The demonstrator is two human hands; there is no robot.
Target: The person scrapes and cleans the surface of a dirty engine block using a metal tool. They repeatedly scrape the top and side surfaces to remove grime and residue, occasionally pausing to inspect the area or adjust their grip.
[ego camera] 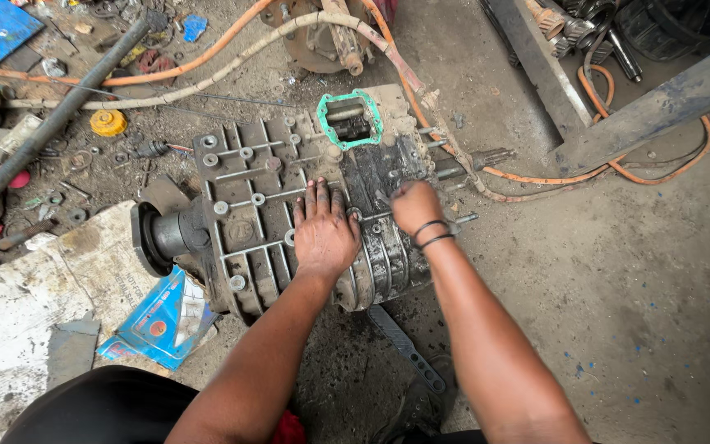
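— What was the biggest thing in front of you?

— The concrete floor (618, 271), grey and oil-stained. I was bent over a grimy gearbox housing (248, 222) that lay on its side on that floor, ribbed and bolted, with its round collar end pointing to my left.

— And around it?

— A dark steel beam (659, 107) ran across the upper right. A long metal bar (51, 123) lay slanted at the upper left. An orange hose (536, 174) and a dirty pale hose (207, 78) snaked past the far side of the housing. A blue packet (162, 321) lay on the floor just beside the near-left edge of the housing.

— Your hands?

— My left hand (322, 230) was laid flat on the casing, fingers stretched out and slightly apart, palm down, gripping nothing. My right hand (415, 207) was curled into a loose fist against the darker right part of the housing; I could not tell whether it had anything in it. Two dark bands (433, 233) sat on that wrist.

— Anything smaller?

— A green gasket (322, 123) ringed the square opening on the far side of the housing, and a yellow cap (108, 122) lay near the bar.
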